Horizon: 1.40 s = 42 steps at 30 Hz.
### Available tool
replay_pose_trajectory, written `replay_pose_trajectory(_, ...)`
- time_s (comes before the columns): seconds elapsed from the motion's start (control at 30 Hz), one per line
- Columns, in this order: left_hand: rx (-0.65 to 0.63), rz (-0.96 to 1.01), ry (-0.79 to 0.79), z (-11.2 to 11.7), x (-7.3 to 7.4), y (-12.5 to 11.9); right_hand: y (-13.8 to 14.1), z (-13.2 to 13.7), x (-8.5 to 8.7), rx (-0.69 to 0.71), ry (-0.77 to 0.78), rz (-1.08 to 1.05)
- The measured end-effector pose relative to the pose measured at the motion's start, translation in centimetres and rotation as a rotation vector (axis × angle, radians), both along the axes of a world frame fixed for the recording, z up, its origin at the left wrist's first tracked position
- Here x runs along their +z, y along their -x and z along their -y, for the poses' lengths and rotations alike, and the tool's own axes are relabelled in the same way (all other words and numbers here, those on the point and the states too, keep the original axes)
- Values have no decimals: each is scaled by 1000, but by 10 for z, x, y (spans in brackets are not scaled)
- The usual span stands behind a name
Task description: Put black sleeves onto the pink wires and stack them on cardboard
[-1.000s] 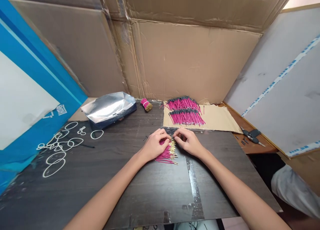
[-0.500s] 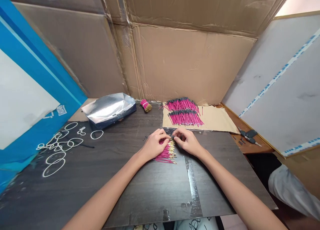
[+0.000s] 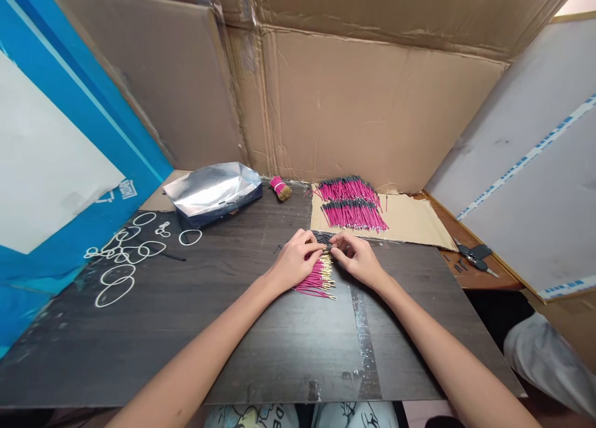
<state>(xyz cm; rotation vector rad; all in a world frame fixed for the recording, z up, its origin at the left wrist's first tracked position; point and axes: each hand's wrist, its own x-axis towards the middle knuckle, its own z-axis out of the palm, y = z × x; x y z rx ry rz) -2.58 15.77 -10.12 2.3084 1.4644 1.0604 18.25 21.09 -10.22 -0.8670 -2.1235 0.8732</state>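
Note:
A row of pink wires with gold-coloured metal ends (image 3: 319, 283) lies on the dark tabletop, partly under my left hand (image 3: 297, 261). Thumb and forefinger of that hand are pinched together on a pink wire, its gold end pointing right. Facing it, my right hand (image 3: 357, 260) has its fingertips closed close to that wire end; what they hold is too small to make out. Just behind the fingertips is a small heap of short black sleeves (image 3: 322, 237), partly hidden by the hands.
Behind, two rows of pink wires with black ends (image 3: 354, 214) lie on a cardboard sheet (image 3: 410, 220). A banded wire bundle (image 3: 280, 189) and a silver-topped bag (image 3: 216, 195) stand left of it. Rubber bands (image 3: 116, 285) lie far left, black-handled cutters (image 3: 475, 256) far right.
The view has shifted slightly, moving the scene right and up a little. Both hands stay together over the wires, with the right fingertips now slightly apart from the left ones.

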Motion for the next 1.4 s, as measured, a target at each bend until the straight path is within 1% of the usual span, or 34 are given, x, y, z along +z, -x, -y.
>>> replay_pose_trajectory(0.2, -2, 29, -73, -1, -1, -1, 0, -1, -2, 3, -17, -13)
replay_pose_trajectory(0.4, -29, 64, -134, -3, -3, -2, 1, -2, -7, -5, -96, -32)
replay_pose_trajectory(0.6, -42, 71, -148, -4, -3, -2, 0, -2, -7, 0, -102, -41)
replay_pose_trajectory(0.77, -44, 67, -148, -5, -3, -1, 0, -2, -8, -1, -85, -70)
replay_pose_trajectory(0.97, -42, 57, -136, -4, -4, 0, 0, -3, -11, 6, -21, -84)
replay_pose_trajectory(1.2, -50, 49, -120, -5, -5, 1, 2, 0, -9, 14, -43, -91)
replay_pose_trajectory(1.4, -32, 72, -137, -5, -3, 0, 2, 1, -5, 51, 50, -157)
